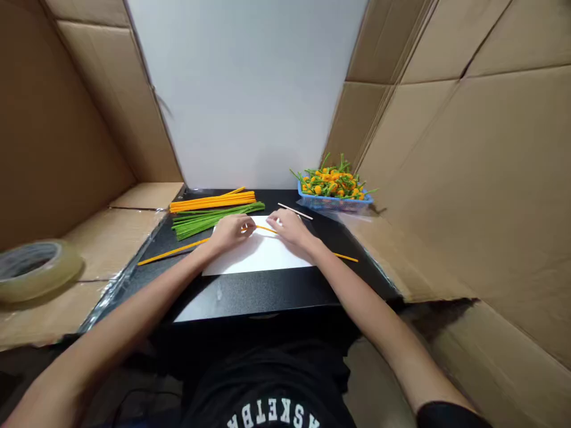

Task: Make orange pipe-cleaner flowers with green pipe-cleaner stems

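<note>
An orange pipe cleaner [266, 229] runs across the white sheet [263, 255] on the black table. The fingers of my left hand [232, 230] are closed on it near the sheet's upper middle. Just to the right, my right hand [289, 226] pinches the same orange strand. Long orange ends show beyond both forearms, one to the left [172, 254] and one to the right [345, 257]. Whether they belong to one strand is hidden by the hands and arms.
Orange pipe cleaners [212, 201] and green ones [214, 220] lie behind my left hand. A thin stick [295, 211] rests behind my right hand. Further right stands a blue basket [334, 204] of orange-and-green pieces. Clear tape [40, 270] sits far left; cardboard walls enclose both sides.
</note>
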Demonstrator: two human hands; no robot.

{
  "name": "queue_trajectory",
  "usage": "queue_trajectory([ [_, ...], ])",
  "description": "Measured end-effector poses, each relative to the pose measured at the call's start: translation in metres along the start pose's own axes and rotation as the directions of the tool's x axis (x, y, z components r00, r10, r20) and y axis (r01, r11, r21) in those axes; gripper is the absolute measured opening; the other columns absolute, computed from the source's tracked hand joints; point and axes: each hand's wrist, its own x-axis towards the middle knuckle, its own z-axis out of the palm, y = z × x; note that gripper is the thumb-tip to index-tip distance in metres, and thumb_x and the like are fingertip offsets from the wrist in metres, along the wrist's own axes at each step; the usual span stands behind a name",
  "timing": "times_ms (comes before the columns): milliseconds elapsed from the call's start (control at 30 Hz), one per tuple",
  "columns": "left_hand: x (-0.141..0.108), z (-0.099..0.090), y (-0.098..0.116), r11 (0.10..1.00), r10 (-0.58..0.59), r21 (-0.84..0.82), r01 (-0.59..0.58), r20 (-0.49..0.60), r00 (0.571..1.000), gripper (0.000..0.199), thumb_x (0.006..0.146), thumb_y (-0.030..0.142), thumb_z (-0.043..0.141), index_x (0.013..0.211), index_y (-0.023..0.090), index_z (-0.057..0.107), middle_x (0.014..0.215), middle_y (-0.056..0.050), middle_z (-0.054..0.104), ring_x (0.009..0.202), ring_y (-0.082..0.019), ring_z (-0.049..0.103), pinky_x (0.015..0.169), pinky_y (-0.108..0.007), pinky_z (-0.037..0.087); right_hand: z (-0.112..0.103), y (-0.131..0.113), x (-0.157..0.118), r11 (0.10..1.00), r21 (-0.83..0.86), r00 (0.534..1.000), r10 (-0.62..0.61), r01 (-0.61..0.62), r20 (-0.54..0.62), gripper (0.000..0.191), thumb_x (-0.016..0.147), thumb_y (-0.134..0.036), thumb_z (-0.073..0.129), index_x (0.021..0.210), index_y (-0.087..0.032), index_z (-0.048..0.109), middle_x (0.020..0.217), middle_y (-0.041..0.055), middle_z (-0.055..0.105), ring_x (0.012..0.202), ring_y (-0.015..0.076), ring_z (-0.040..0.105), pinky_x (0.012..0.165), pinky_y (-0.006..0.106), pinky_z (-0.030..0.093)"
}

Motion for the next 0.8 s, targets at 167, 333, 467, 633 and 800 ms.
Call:
queue_trajectory([
  [167, 0.002, 0.007, -0.014, 0.997, -0.006, 0.076, 0.006, 0.010, 1.000, 0.030, 0.092, 0.024, 0.047, 0.105, 0.021, 0.074, 0.108, -0.007, 0.074, 0.093, -0.023, 0.069, 0.071, -0.029, 0.046, -0.012, 0.040, -0.001, 0.915, -0.174, 0.929, 0.342, -0.363, -0.143, 0.034, 0.100, -0.023, 0.048, 0.122, -0.014, 0.071, 0.129, 0.0150, 0.067, 0.118, 0.0292, 0.054, 0.099, 0.038, 0.039],
  [333, 0.001, 0.007, -0.016, 1.000, 0.001, 0.018, -0.002, 0.051, 0.999, 0.026, 0.089, 0.027, 0.052, 0.102, 0.022, 0.074, 0.101, -0.006, 0.072, 0.085, -0.021, 0.068, 0.067, -0.028, 0.045, -0.013, 0.057, -0.003, 0.822, -0.234, 0.854, 0.509, -0.519, -0.108, 0.027, 0.096, -0.022, 0.052, 0.103, -0.017, 0.078, 0.112, 0.0154, 0.073, 0.115, 0.0302, 0.055, 0.093, 0.038, 0.041],
  [467, 0.000, 0.013, -0.013, 1.000, 0.000, -0.019, 0.001, 0.039, 0.999, 0.025, 0.090, 0.034, 0.056, 0.103, 0.023, 0.074, 0.098, -0.005, 0.071, 0.081, -0.019, 0.066, 0.064, -0.027, 0.043, -0.011, 0.058, -0.001, 0.844, -0.202, 0.867, 0.477, -0.498, -0.145, 0.022, 0.093, -0.016, 0.055, 0.096, -0.019, 0.077, 0.107, 0.0123, 0.074, 0.110, 0.0266, 0.057, 0.089, 0.035, 0.041],
  [633, 0.000, 0.025, -0.012, 1.000, 0.027, 0.002, -0.027, 0.005, 1.000, 0.020, 0.090, 0.022, 0.055, 0.090, 0.022, 0.075, 0.098, -0.006, 0.072, 0.088, -0.021, 0.066, 0.068, -0.028, 0.045, -0.008, 0.064, 0.001, 0.836, -0.173, 0.853, 0.503, -0.521, -0.139, 0.023, 0.095, -0.017, 0.054, 0.097, -0.017, 0.077, 0.105, 0.0142, 0.074, 0.109, 0.0275, 0.059, 0.087, 0.035, 0.042],
  [800, 0.001, 0.026, -0.015, 1.000, 0.008, 0.022, -0.008, -0.028, 1.000, 0.020, 0.092, 0.018, 0.050, 0.091, 0.020, 0.070, 0.097, -0.008, 0.072, 0.090, -0.024, 0.066, 0.072, -0.031, 0.046, -0.005, 0.068, 0.001, 0.855, -0.165, 0.869, 0.471, -0.492, -0.148, 0.023, 0.092, -0.012, 0.053, 0.094, -0.018, 0.076, 0.109, 0.0138, 0.072, 0.110, 0.0283, 0.058, 0.086, 0.035, 0.042],
])
